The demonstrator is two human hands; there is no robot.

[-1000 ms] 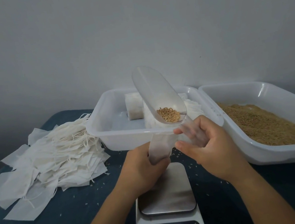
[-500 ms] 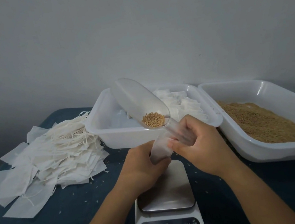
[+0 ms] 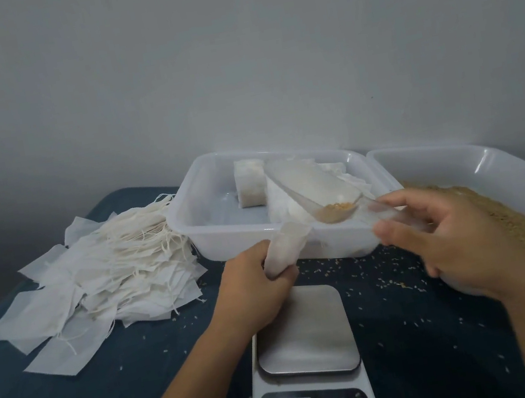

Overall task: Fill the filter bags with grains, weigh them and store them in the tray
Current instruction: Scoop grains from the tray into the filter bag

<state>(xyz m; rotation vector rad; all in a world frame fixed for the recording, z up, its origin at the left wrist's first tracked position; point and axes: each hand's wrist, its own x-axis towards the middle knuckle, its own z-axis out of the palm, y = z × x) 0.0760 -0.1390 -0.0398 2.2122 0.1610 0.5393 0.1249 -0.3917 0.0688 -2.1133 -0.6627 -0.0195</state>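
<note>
The left hand (image 3: 250, 280) is gripping an open white paper filter bag (image 3: 285, 247) above the steel-topped digital scale (image 3: 307, 361) at the worktop's near edge; the right hand (image 3: 451, 236) is holding a clear plastic scoop (image 3: 315, 190) of brown grains (image 3: 337, 210) beside it.

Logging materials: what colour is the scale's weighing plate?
Silvery grey metal, on the scale plate; the head view shows it.

white filter bag (image 3: 285, 247) held upright, mouth open, beside grain-tipped scoop (image 3: 317, 194).
</note>
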